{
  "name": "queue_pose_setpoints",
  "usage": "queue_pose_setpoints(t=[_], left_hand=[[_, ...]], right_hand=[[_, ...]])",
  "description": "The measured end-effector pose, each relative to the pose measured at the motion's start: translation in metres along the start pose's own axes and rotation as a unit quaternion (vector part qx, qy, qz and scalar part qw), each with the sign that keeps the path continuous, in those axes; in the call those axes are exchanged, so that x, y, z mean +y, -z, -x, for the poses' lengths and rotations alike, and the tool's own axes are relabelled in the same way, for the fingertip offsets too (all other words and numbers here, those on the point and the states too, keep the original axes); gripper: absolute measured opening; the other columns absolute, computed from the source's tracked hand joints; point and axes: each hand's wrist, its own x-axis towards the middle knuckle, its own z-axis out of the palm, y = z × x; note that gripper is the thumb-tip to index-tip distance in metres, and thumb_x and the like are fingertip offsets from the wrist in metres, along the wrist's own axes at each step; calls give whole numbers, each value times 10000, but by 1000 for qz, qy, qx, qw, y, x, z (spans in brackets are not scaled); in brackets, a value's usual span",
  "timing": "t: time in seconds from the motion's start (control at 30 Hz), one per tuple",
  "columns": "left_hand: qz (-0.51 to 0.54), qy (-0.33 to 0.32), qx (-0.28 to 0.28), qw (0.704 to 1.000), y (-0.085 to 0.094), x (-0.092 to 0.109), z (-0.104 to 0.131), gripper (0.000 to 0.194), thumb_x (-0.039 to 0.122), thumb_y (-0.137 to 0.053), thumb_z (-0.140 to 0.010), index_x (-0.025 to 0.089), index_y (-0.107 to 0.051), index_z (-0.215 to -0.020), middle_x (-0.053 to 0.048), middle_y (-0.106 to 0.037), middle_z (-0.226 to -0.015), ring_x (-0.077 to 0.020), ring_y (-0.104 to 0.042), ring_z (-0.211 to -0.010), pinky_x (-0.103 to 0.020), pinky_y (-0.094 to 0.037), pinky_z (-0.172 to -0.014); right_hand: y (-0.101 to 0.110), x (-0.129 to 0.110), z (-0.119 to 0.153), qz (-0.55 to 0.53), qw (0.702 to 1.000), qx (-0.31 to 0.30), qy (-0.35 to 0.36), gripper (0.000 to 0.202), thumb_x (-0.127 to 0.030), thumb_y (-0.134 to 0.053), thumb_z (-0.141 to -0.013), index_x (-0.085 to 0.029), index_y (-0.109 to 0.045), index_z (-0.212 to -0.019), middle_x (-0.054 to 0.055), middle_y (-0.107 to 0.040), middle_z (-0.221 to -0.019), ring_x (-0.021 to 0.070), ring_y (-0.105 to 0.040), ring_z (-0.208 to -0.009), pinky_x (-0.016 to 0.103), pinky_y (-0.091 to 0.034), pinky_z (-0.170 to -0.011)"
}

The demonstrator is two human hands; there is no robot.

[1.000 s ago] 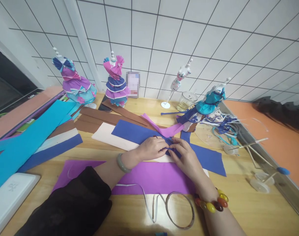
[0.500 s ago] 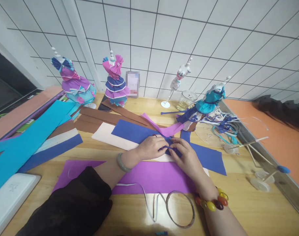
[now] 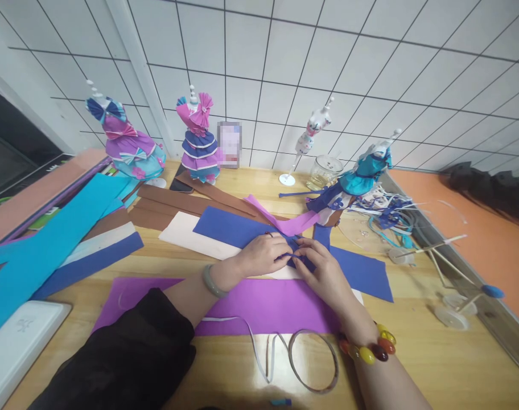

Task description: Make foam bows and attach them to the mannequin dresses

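Note:
Both hands meet over the blue paper strip (image 3: pixel 229 225) near the middle of the table. My left hand (image 3: pixel 263 253) pinches a thin piece of dark blue paper between thumb and fingers. From the right, my right hand (image 3: pixel 319 265) pinches the same small piece, its fingertips close to the left ones. Beneath them lie a cream strip (image 3: pixel 186 236) and, nearer me, a wide purple sheet (image 3: pixel 268 304). A pink strip (image 3: pixel 285 225) rests just beyond the fingers.
Dressed miniature mannequins (image 3: pixel 200 148) and a bare one (image 3: pixel 313 131) stand at the back beside a glass jar (image 3: pixel 325 171). Turquoise strips (image 3: pixel 58 245) lie left. A tape ring (image 3: pixel 336 364) is in front. Sticks with a blue tip (image 3: pixel 493 291) stand right.

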Motion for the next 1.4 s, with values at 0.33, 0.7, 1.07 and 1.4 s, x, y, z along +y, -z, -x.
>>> queue_pose_setpoints(t=[0.33,0.7,1.07,1.4], left_hand=[[-17,-3,-3,1000,3,2,1,229,270,-388,-843,162,-586,-885,-71,-588,-855,-157,-522,-874,-280,-397,-766],[-85,-36,-38,995,2,2,1,285,233,-287,-880,134,-554,-896,-95,-561,-848,-183,-504,-878,-300,-401,-723],[86,107,49,989,-4,-12,-4,198,205,-386,-838,156,-572,-884,-42,-617,-886,-138,-542,-853,-253,-397,-775],[144,126,63,980,-1,-11,-6,163,209,-413,-817,142,-562,-821,-16,-592,-768,-112,-522,-728,-216,-385,-682]], right_hand=[[0,1,0,-6,1000,-6,7,130,-201,-455,-816,-206,-574,-868,104,-530,-1061,237,-499,-1034,417,-424,-861],[0,2,1,11,1000,8,-1,164,-241,-472,-820,-201,-593,-924,106,-537,-1061,240,-498,-1030,421,-420,-870],[15,-45,8,-131,986,-103,4,150,-309,-489,-828,-221,-600,-780,45,-594,-793,181,-571,-744,309,-465,-663],[-21,-89,18,-52,960,-247,119,136,-275,-491,-828,-178,-580,-799,64,-588,-771,198,-557,-738,317,-430,-667]])
